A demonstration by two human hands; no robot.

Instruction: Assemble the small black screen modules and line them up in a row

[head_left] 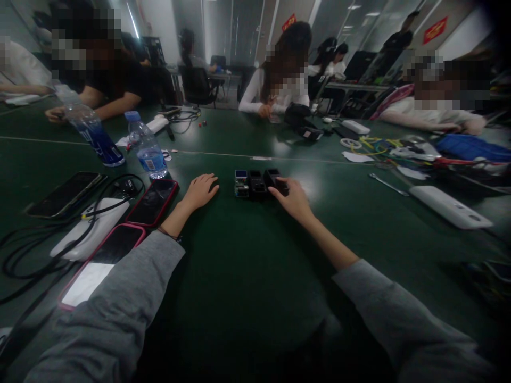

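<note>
On the green table point(239, 276), a small circuit board with a little screen point(241, 183) and two black plastic casings stand side by side in a row. The middle black casing point(256, 183) touches or nearly touches its neighbours. My right hand point(293, 199) has its thumb and fingers around the rightmost black casing point(273, 175), which rests on the table. Left of the row, my left hand point(202, 190) lies flat with its fingers stretched out and nothing in it. A gap separates it from the circuit board.
At left are two water bottles point(149, 149) point(93, 133), a black phone point(66, 194), red-framed phones point(154, 202) point(99, 260), a white power bank point(90, 229) and black cables. At right lie a wrench-like tool point(388, 184), a white bar-shaped device point(451, 206) and tangled wires point(383, 146). People sit opposite.
</note>
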